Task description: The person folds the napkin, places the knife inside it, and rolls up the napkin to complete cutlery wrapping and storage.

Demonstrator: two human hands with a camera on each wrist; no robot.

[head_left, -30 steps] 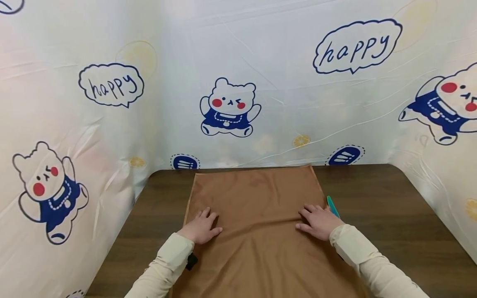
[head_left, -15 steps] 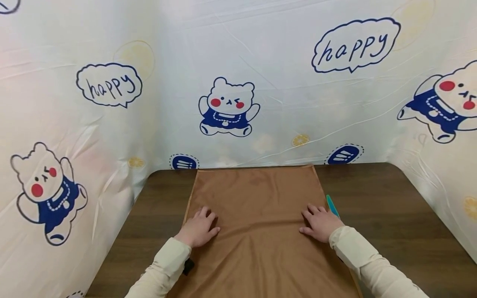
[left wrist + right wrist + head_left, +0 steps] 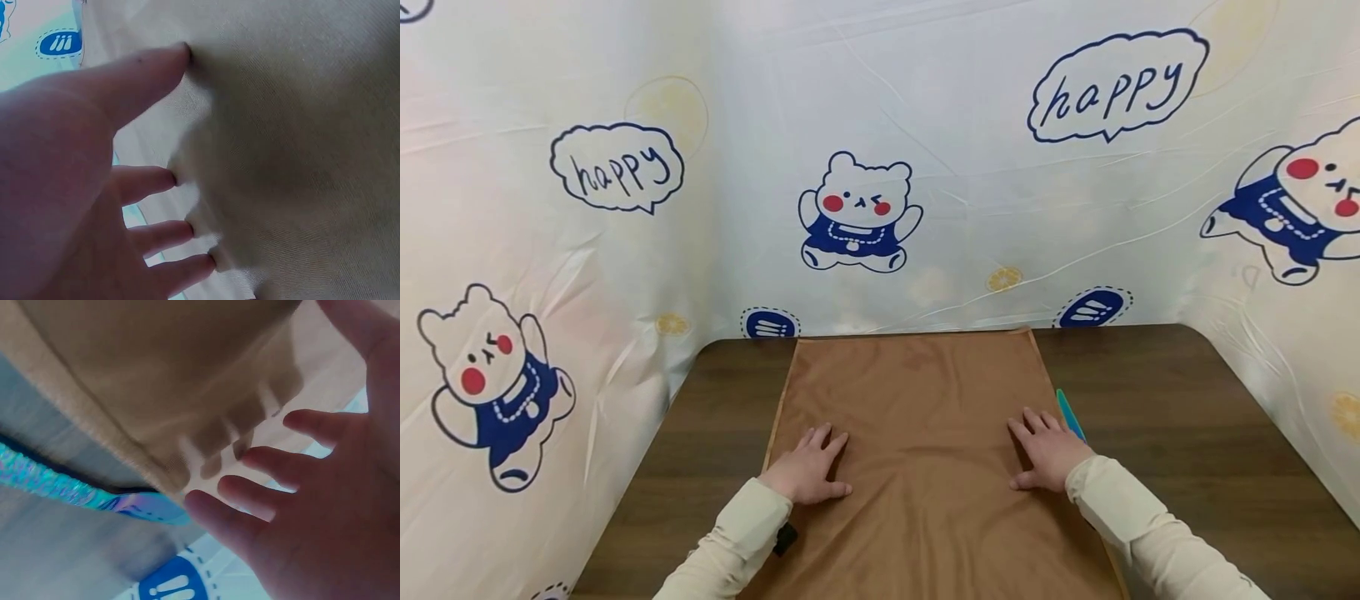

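A rectangular brown cloth with a stitched hem (image 3: 917, 392) lies spread flat between and beneath the two hands, low creases running across it from the gap between them back toward the forearms. The left hand (image 3: 808, 468) has its fingers spread, thumb turned inward, and grips nothing; the right hand (image 3: 1047, 454) mirrors it, equally spread and holding nothing. The cloth's side edges pass under the wrists, its far edge lies well beyond both hands, close to the table's far edge, and its near part runs out of view between the forearms.

Just outside the right hand, by the cloth's edge, a narrow teal-and-blue strip (image 3: 1070, 417) pokes out; beside the left wrist sits a small black object (image 3: 785, 539), too little seen to name. Outward of each hand the dark wood-grain table (image 3: 1210, 433) stretches to its side edges, with room on both sides. Past it hangs a white curtain printed with bears (image 3: 970, 125).

The right wrist view shows the strip's glittery, iridescent surface, and finger shadows standing off from the fingertips; whether these touch the cloth I cannot tell. The left wrist view shows dark shading beside the left fingertips.
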